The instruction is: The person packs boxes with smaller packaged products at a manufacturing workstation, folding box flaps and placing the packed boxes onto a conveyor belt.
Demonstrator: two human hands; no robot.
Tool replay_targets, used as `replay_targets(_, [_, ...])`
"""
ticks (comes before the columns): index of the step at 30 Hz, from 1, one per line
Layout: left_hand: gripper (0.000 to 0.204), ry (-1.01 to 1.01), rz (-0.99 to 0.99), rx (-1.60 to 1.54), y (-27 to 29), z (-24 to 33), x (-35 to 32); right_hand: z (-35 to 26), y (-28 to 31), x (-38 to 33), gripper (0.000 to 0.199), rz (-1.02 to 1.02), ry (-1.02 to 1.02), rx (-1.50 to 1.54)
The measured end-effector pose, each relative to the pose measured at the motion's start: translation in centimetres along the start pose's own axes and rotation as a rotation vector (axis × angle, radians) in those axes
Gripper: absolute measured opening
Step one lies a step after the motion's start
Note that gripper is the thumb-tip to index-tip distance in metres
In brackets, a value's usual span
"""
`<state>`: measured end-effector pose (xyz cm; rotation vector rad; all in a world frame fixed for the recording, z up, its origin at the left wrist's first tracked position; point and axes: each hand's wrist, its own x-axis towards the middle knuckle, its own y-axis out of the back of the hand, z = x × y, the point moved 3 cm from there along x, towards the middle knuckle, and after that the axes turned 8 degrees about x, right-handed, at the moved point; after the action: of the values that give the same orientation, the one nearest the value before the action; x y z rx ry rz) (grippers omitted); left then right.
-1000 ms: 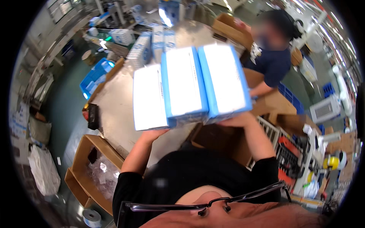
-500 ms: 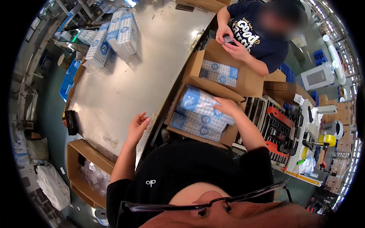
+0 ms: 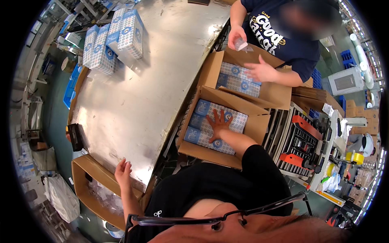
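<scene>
While the right hand (image 3: 219,128) rests, fingers spread, over three pale-lettered packs (image 3: 197,120), the left hand (image 3: 122,173) curls loosely; four patterned packs (image 3: 113,41) occupy the tabletop (image 3: 158,73).

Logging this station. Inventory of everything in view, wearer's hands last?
Flat metal worktable: one, grey, centre-left
Open cardboard boxes: three main ones, brown, two right of the worktable, one lower left
Patterned rectangular packs: three visible in near right box, two in far one, at least four on worktable, blue-and-white
Clear plastic pieces: several, colourless, in lower-left box
Blue plastic bin: one, blue, left of worktable
Crumpled bag: one, white, lower left
Round roll: at least one, yellow, far right
Co-worker: one, navy shirt, upper right
Background clutter: uncounted, mixed colours, edges
Right hand: one, bare, spread on near-box packs
Left hand: one, bare, near worktable edge
</scene>
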<state>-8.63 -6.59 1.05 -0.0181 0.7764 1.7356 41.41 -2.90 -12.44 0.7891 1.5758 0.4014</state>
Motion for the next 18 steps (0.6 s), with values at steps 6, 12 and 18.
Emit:
replay_targets(6, [0.031, -0.052, 0.473, -0.122, 13.2, -8.8, -0.2, -0.7, -2.1, 3.1, 0.138, 0.002, -0.012, 0.007])
replay_targets(12, [0.036, 0.23, 0.834, 0.485, 21.7, -22.8, 1.6, -7.2, -6.7, 8.2, 0.097, -0.037, 0.158, 2.055])
replay_targets(18, [0.049, 0.252, 0.372, 0.185, 14.3, -40.5, 3.6, -20.4, -0.5, -1.1, 0.083, -0.237, -0.142, 2.455])
